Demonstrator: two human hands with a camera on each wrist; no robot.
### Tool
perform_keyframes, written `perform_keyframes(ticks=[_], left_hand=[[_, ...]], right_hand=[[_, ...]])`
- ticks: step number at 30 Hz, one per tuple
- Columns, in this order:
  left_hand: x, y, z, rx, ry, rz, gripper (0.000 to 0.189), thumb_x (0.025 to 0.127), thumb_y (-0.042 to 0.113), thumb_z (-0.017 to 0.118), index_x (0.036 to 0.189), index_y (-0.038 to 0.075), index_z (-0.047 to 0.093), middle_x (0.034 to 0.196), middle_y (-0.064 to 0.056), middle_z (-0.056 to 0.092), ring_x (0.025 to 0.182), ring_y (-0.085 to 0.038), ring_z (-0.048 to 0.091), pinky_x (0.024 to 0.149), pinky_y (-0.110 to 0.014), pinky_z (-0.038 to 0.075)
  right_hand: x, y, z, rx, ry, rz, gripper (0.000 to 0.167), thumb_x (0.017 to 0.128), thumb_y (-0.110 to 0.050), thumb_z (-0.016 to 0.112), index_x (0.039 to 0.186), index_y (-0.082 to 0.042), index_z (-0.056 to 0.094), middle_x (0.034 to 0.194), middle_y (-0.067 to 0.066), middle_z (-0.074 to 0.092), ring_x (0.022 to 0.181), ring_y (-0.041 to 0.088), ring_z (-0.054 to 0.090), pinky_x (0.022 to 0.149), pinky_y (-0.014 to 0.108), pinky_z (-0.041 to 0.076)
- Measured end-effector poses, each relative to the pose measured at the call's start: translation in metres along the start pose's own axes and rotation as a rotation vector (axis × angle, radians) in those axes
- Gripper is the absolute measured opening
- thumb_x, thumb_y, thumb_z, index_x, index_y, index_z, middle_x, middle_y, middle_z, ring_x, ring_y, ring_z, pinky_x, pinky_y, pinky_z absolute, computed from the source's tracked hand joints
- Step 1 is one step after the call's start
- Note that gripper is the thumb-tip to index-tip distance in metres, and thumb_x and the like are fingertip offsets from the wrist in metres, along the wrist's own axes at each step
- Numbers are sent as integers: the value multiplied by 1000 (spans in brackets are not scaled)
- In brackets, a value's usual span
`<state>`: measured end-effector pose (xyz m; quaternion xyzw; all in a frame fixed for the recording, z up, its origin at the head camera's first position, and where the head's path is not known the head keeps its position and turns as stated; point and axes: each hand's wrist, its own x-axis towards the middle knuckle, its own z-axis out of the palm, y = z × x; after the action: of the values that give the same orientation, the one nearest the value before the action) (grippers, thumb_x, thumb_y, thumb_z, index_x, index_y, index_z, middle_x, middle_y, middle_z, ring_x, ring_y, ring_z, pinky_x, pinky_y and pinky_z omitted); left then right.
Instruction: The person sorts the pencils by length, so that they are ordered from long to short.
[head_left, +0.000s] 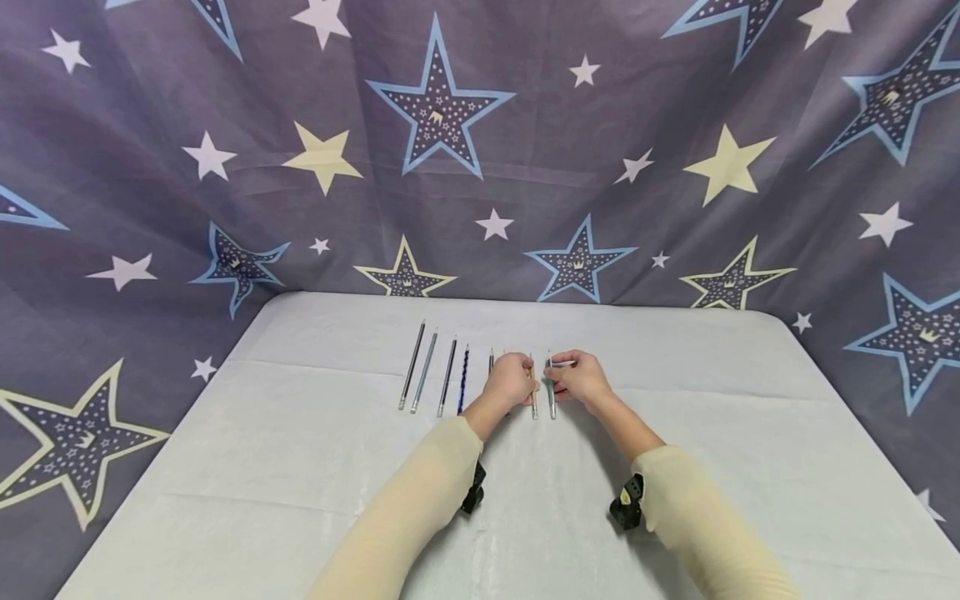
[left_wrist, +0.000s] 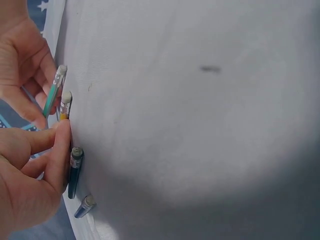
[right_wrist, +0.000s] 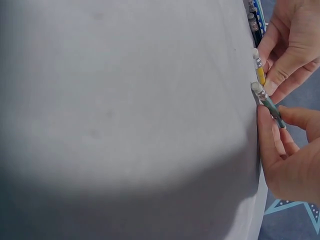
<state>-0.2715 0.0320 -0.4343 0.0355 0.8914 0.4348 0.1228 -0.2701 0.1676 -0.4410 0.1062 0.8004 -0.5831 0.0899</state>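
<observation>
My left hand (head_left: 512, 379) pinches a yellow pencil (head_left: 534, 403) between thumb and fingers. Just to its right, my right hand (head_left: 585, 380) pinches a green pencil (head_left: 552, 398). In the right wrist view the green pencil (right_wrist: 271, 107) has its white eraser end toward the camera, close beside the yellow pencil (right_wrist: 260, 72). Both pencils lie roughly parallel, slightly apart in the head view. A dark pencil (head_left: 491, 360) is partly covered by the left hand. In the left wrist view a dark pencil (left_wrist: 74, 177) shows beside the left fingers.
Left of the hands, a black pencil (head_left: 412, 364), a teal pencil (head_left: 424, 371), a dark pencil (head_left: 447, 377) and a blue patterned pencil (head_left: 462, 380) lie in a spaced row. They rest on a white-covered table (head_left: 300, 467). A star-patterned curtain (head_left: 480, 175) hangs behind.
</observation>
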Motion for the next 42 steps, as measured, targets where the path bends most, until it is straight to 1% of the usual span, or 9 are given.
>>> perform_keyframes(ticks=[5,9,14,17,22,30,36,42], left_hand=[[0,0,0,11,1,-3,44,86,6,65,128,1,54,94,-8,62,47,-6,51,44,-16,47],[0,0,-1,21,2,-8,44,86,6,65,128,2,54,96,-9,62,48,-6,52,44,-16,47],[1,-1,-2,23,11,0,43,86,6,65,128,1,55,97,-9,63,49,-8,54,44,-17,48],[1,-1,-2,31,13,2,42,86,6,65,127,2,55,97,-9,63,49,-7,54,44,-17,48],[1,-1,-3,36,18,1,43,86,6,65,127,2,55,94,-8,63,48,-6,53,44,-16,47],[0,-2,-4,0,17,7,43,85,3,65,126,0,55,91,-10,62,49,-8,54,45,-18,49],[0,-2,-3,33,17,4,44,86,6,65,128,1,54,94,-9,63,47,-6,53,42,-16,45],[-2,1,-3,94,23,23,44,86,7,65,128,1,54,104,-11,65,50,-7,56,45,-16,47]], right_hand=[[2,1,1,-36,8,-17,30,87,-8,63,114,3,56,76,6,58,58,11,57,57,27,57],[1,2,3,-88,40,-46,30,86,-10,65,112,3,58,77,7,60,60,12,58,56,26,57],[2,4,7,-190,72,-104,31,85,-12,66,111,3,61,79,8,62,59,10,59,54,24,56],[2,6,9,-252,89,-133,30,84,-13,66,110,2,63,77,8,61,57,9,58,51,22,53],[2,5,13,-323,111,-156,28,84,-12,67,108,1,64,77,8,60,52,8,54,49,20,51],[-1,3,16,-370,119,-161,27,83,-11,68,108,-1,65,82,11,62,47,8,52,45,20,48],[-2,1,16,-384,110,-163,27,84,-12,68,109,-2,64,82,10,61,46,8,51,44,20,47],[0,1,14,-390,101,-165,28,84,-13,68,109,-1,64,87,13,62,48,8,52,46,20,49]])
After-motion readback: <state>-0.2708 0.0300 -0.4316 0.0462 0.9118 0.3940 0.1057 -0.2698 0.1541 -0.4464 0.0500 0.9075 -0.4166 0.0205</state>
